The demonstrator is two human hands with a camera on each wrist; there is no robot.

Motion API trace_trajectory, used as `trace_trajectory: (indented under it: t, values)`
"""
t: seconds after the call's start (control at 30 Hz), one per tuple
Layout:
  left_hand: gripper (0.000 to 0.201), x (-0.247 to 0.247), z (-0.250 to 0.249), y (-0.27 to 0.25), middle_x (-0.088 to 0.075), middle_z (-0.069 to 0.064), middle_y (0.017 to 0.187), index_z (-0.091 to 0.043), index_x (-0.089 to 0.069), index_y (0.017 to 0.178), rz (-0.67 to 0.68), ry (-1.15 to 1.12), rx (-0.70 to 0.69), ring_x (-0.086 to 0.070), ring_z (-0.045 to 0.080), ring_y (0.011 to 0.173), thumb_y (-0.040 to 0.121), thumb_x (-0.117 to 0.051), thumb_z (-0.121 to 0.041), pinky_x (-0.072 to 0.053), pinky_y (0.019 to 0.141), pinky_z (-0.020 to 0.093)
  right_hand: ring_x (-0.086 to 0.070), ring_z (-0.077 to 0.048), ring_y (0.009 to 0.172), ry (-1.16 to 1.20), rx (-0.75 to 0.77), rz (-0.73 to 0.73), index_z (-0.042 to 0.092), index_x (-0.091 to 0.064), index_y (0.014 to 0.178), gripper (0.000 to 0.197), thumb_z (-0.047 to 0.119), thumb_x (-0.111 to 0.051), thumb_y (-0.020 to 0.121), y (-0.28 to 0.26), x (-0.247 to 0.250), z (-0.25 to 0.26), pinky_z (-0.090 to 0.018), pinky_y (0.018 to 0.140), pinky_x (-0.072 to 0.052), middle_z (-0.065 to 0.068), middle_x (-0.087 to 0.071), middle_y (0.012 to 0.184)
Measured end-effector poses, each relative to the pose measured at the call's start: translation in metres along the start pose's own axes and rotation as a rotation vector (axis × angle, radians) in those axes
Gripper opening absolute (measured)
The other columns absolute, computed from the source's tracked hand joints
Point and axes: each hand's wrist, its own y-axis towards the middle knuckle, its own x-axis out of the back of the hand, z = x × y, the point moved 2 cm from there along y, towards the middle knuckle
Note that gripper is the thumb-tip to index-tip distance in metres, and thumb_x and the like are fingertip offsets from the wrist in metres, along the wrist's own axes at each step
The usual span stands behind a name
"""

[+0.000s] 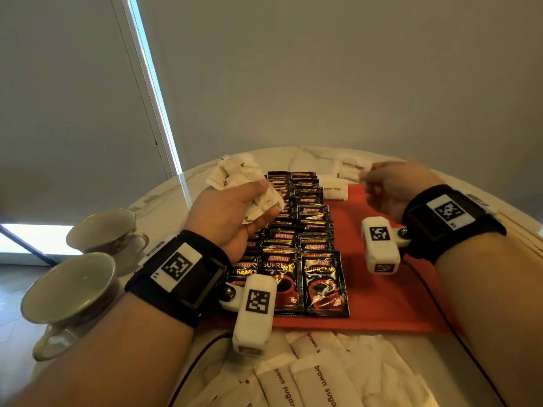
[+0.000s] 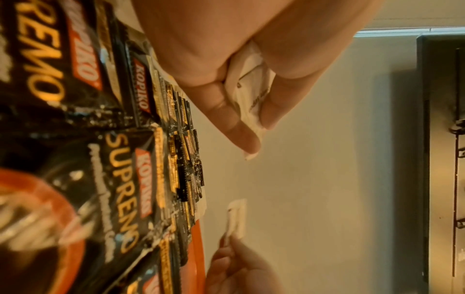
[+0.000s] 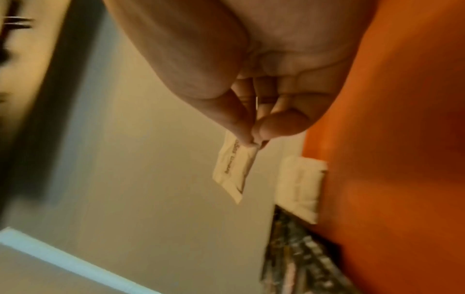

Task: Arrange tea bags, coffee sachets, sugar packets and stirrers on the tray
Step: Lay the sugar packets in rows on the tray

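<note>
An orange tray [image 1: 382,289] lies on the marble table and carries rows of black Kopiko coffee sachets [image 1: 299,230] along its left half. One white brown sugar packet [image 1: 333,191] lies at the tray's far edge. My left hand [image 1: 235,212] hovers over the sachets and grips a bunch of white sugar packets [image 1: 235,177], seen between thumb and fingers in the left wrist view [image 2: 251,95]. My right hand [image 1: 393,186] is raised over the tray's far right and pinches a single sugar packet [image 3: 234,169] between thumb and fingertips.
Two empty teacups [image 1: 70,289] stand at the table's left edge. Several loose brown sugar packets [image 1: 317,374] lie on the table in front of the tray. A black cable [image 1: 440,312] runs across the tray's right side. A wall stands close behind the table.
</note>
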Motion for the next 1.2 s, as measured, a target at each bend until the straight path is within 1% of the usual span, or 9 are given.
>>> trace_trajectory:
  t: [0.13,0.27,0.43,0.53,0.6,0.7,0.77,1.07,1.2]
  values:
    - [0.042,-0.001,0.001,0.0,-0.075,0.015,0.118,-0.017,-0.062,0.131,0.008,-0.001,-0.004,-0.077,0.031,0.098,0.093,-0.073,-0.003,-0.06,0.054,0.028,-0.051,-0.013,0.05,-0.155,-0.192,-0.008,0.007,-0.06,0.077,0.021,0.0,-0.058,0.097,0.021,0.007,-0.026,-0.022,0.042,-0.045,-0.004,-0.056,0.058]
    - [0.043,-0.001,0.001,0.0,-0.075,0.014,0.118,-0.018,-0.062,0.132,0.014,-0.004,-0.009,-0.077,0.03,0.095,0.093,-0.073,-0.003,-0.06,0.054,0.028,-0.057,-0.018,0.058,-0.299,-0.164,-0.013,0.0,-0.069,0.085,0.006,-0.002,-0.066,0.09,0.029,0.003,-0.018,-0.029,0.057,-0.047,-0.01,-0.064,0.069]
    - [0.043,0.0,0.002,0.001,-0.075,0.014,0.117,-0.019,-0.062,0.132,0.009,-0.007,0.001,-0.078,0.03,0.095,0.093,-0.073,-0.003,-0.061,0.055,0.029,-0.053,-0.016,0.054,-0.449,-0.193,-0.014,0.004,-0.069,0.083,0.007,0.002,-0.072,0.089,0.031,-0.005,-0.013,-0.027,0.054,-0.043,-0.007,-0.061,0.064]
    - [0.044,0.001,0.003,0.002,-0.076,0.013,0.117,-0.019,-0.063,0.132,0.01,-0.003,0.005,-0.079,0.028,0.092,0.093,-0.074,-0.003,-0.061,0.055,0.028,-0.051,-0.014,0.047,-0.506,-0.209,-0.023,0.005,-0.068,0.079,0.014,0.009,-0.075,0.09,0.03,-0.007,-0.01,-0.021,0.04,-0.04,-0.005,-0.06,0.06]
    - [0.044,0.0,0.003,0.001,-0.076,0.014,0.117,-0.019,-0.062,0.132,0.013,0.004,0.005,-0.078,0.028,0.092,0.093,-0.074,-0.004,-0.061,0.054,0.028,-0.05,-0.013,0.047,-0.527,-0.19,-0.031,0.005,-0.065,0.075,0.019,0.011,-0.075,0.09,0.029,-0.008,-0.009,-0.019,0.036,-0.04,-0.005,-0.059,0.061]
    - [0.043,-0.001,0.003,0.0,-0.076,0.014,0.117,-0.02,-0.062,0.131,0.017,0.007,0.008,-0.078,0.028,0.092,0.093,-0.073,-0.004,-0.061,0.055,0.029,-0.048,-0.013,0.05,-0.544,-0.155,-0.025,0.005,-0.063,0.071,0.025,0.013,-0.074,0.092,0.028,-0.008,-0.009,-0.021,0.045,-0.041,-0.005,-0.057,0.061]
    - [0.041,-0.001,0.003,-0.001,-0.076,0.013,0.116,-0.02,-0.063,0.129,0.021,0.009,0.008,-0.078,0.028,0.092,0.093,-0.073,-0.004,-0.061,0.055,0.029,-0.046,-0.012,0.049,-0.517,-0.153,-0.02,0.007,-0.063,0.07,0.027,0.016,-0.074,0.093,0.027,-0.007,-0.011,-0.02,0.042,-0.038,-0.003,-0.056,0.059]
    - [0.034,-0.002,0.003,-0.003,-0.077,0.014,0.113,-0.018,-0.065,0.122,0.022,0.019,0.021,-0.079,0.026,0.088,0.093,-0.073,-0.003,-0.061,0.055,0.029,-0.045,-0.009,0.046,-0.464,-0.155,0.114,0.005,-0.075,0.092,0.018,0.023,-0.071,0.093,0.021,-0.014,-0.013,-0.02,0.044,-0.037,-0.002,-0.069,0.066]
    - [0.036,-0.002,0.002,-0.005,-0.074,0.02,0.117,-0.012,-0.062,0.129,0.014,-0.013,0.083,-0.077,0.035,0.094,0.095,-0.066,0.001,-0.062,0.056,0.032,-0.044,-0.008,0.047,-0.484,-0.143,0.109,0.007,-0.077,0.099,0.017,0.022,-0.069,0.095,0.022,-0.015,-0.012,-0.019,0.042,-0.036,0.002,-0.073,0.067]
